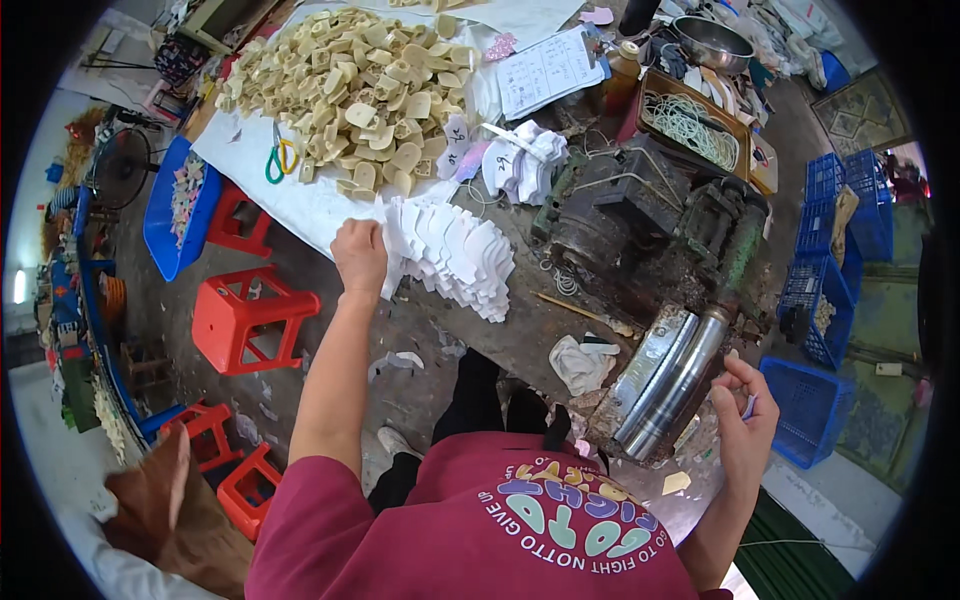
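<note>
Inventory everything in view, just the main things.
moulded curved pieces: many, beige, far left of grey worktable
thin curved cutouts: many, white, in front of those
metal roller machine: one, grey, worktable's right
looped scissors: one, green and orange, beside beige heap
plastic stools: four, red, left floor
plastic tub: one, blue, left
plastic crates: several, blue, right
round metal bowl: one, silver, back right
left hand: one, bare, at cutouts' left
right hand: one, bare, right of machine

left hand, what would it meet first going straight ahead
The left hand would probably meet the pile of beige pieces first; the white pieces lie just to its right, and depth is hard to judge.
</note>
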Demonstrator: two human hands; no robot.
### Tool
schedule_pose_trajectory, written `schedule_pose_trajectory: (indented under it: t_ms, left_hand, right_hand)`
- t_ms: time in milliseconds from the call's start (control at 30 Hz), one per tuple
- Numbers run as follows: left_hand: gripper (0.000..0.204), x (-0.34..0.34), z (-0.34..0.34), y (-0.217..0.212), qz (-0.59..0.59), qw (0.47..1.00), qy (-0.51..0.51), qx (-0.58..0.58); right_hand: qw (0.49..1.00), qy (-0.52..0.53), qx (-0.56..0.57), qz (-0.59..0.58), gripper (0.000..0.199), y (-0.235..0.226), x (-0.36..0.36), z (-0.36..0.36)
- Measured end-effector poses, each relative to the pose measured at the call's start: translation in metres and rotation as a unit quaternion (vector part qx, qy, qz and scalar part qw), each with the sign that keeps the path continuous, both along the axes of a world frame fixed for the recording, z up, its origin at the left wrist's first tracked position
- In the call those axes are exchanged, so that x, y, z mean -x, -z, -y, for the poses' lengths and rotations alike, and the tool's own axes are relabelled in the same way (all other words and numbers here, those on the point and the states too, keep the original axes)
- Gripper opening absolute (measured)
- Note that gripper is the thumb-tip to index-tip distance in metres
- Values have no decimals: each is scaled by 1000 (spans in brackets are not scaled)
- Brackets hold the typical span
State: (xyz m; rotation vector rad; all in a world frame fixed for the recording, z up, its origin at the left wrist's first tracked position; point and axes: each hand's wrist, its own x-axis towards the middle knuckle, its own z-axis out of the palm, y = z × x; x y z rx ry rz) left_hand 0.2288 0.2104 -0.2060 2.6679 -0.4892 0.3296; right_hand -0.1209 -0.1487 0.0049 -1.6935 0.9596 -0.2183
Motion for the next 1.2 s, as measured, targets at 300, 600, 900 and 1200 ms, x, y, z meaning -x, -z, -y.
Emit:
schedule_pose_trajectory:
  t_ms: [300, 600, 900, 1200]
  left_hand:
    - [32, 138, 132, -97, -376, 828, 133, 395]
    - [7, 211, 197, -185, -528, 661, 325, 423]
    - [19, 210, 191, -158, -290, 834, 315, 349]
    - [20, 222, 203, -123, -189, 883, 332, 272]
  right_hand:
    - [965, -153, 210, -28, 88, -21, -43, -33]
    - [987, -159, 8, 33, 58, -26, -12, -28]
    - [989, -114, -74, -62, 6, -4, 43, 36]
    - [985, -146, -16, -87, 13, 16, 3, 23]
